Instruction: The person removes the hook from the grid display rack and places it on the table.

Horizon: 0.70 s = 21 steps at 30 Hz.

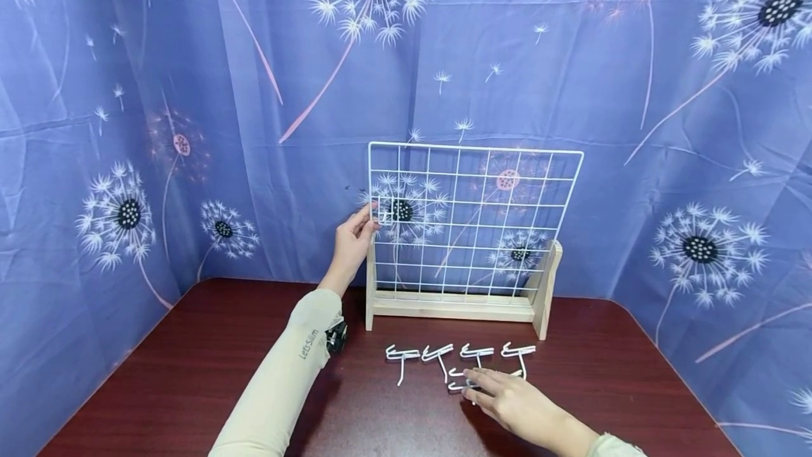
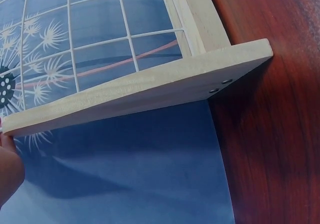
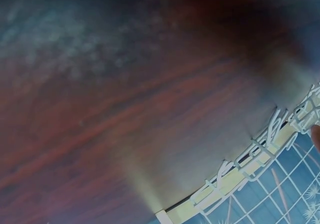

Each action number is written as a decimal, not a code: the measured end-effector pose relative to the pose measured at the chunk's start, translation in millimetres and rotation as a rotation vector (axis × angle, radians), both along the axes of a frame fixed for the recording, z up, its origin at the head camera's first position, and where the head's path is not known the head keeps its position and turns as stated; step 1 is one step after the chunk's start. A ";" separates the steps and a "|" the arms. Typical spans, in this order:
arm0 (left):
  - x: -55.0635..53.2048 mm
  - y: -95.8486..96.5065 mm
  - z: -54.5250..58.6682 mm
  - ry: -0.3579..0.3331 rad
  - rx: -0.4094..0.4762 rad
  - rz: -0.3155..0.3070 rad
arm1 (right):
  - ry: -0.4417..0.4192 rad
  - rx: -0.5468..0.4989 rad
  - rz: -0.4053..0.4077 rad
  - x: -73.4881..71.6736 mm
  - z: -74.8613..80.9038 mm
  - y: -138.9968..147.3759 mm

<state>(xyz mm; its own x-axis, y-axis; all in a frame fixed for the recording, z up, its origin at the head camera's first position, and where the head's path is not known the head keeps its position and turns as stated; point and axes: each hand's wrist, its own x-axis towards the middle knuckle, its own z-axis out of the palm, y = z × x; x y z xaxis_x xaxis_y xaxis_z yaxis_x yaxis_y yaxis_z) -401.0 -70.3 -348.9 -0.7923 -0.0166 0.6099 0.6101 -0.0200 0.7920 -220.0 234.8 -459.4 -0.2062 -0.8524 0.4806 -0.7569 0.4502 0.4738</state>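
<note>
A white wire grid panel (image 1: 476,221) stands upright, leaning slightly, in a pale wooden stand (image 1: 453,307). My left hand (image 1: 354,242) pinches the panel's left edge between thumb and fingers, just above the stand's side piece (image 2: 150,84). In the left wrist view only part of that hand (image 2: 10,171) shows at the left border. Low over the table, my right hand (image 1: 517,404) has its fingertips around a white wire hook (image 1: 458,386), which they partly cover. Several more white hooks (image 1: 402,354) lie in a row between that hand and the stand.
The dark red wooden table (image 1: 254,344) carries the stand near its back edge. Blue curtain (image 1: 266,161) with dandelion prints hangs behind and along both sides. In the right wrist view, the hooks (image 3: 215,186) appear in front of the stand's base.
</note>
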 end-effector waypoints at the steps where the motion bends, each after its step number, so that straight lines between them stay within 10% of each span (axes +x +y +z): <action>1: -0.9 0.2 -0.7 -0.002 0.000 0.007 | -0.001 0.004 0.004 -0.3 -0.1 -0.3; 10: 0.1 -0.2 1.7 0.001 -0.010 0.019 | 0.039 0.109 -0.028 1.4 0.8 -0.7; 21: 26.4 -1.3 19.3 -0.026 -0.035 -0.011 | 0.102 0.140 -0.047 5.3 0.2 -2.6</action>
